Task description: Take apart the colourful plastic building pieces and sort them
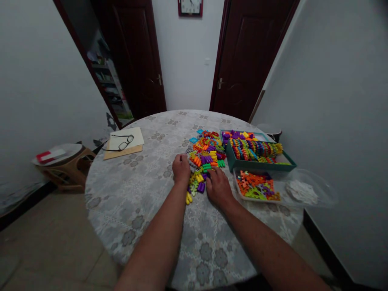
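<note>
A heap of colourful plastic building pieces (207, 159) lies on the table between and beyond my hands. My left hand (182, 167) is at the heap's left edge with its fingers curled together. Whatever its fingertips pinch is too small to make out. On the right side of the heap, my right hand (218, 186) rests with bent fingers and thumb closed in on the pieces. Its fingertips are partly hidden, so what they grip is unclear. A purple piece (201, 187) and a yellow piece (188, 198) lie near me, between the two forearms.
A green box (260, 165) of linked coloured pieces stands to the right, its purple-filled lid or tray behind. Closer is a clear plastic container (256, 199) of loose pieces, beside a transparent lid (324, 190). Eyeglasses (123, 144) lie on papers (136, 137) at left.
</note>
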Motion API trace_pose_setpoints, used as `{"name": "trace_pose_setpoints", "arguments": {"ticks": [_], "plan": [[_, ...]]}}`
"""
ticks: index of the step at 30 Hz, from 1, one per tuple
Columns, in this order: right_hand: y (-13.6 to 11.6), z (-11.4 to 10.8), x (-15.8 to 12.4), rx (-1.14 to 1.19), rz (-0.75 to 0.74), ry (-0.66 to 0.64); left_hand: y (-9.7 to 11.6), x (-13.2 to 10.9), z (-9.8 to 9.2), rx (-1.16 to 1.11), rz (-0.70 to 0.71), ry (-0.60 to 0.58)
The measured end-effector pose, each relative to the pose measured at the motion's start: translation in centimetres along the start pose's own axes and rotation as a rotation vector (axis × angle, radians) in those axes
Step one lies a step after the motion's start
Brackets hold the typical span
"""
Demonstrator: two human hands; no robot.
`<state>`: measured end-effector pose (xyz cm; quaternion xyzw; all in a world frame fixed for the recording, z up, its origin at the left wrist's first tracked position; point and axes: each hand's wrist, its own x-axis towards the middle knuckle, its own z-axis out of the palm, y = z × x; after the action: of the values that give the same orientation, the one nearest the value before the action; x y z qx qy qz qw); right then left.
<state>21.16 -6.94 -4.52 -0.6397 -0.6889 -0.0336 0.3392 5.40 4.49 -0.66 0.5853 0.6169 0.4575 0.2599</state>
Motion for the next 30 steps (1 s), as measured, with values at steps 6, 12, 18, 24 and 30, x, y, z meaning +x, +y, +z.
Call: {"name": "trace_pose_setpoints", "arguments": {"ticks": [6,12,18,24,30], "plan": [[-1.0,-1.7,-0.4,0.099,-0.141,-0.081,-0.9,1.2,-1.8,-0.091,-0.031,0.047],[-2.0,-2.5,-0.7,0.003,-0.181,-0.252,-0.9,1.4,-7.9,-0.076,0.125,-0.302],[-1.6,-2.8,-0.5,-0.045,-0.196,-0.283,-2.2,-3.8,-12.7,0.14,0.457,-0.801],[-1.8,-3.1,-0.4,-0.049,-0.186,-0.257,-2.4,-7.2,-11.2,0.344,0.532,-0.716],[-1.7,-3.0,-0.3,-0.092,-0.163,-0.276,-1.7,-7.9,-9.2,0.319,0.562,-0.697]]}}
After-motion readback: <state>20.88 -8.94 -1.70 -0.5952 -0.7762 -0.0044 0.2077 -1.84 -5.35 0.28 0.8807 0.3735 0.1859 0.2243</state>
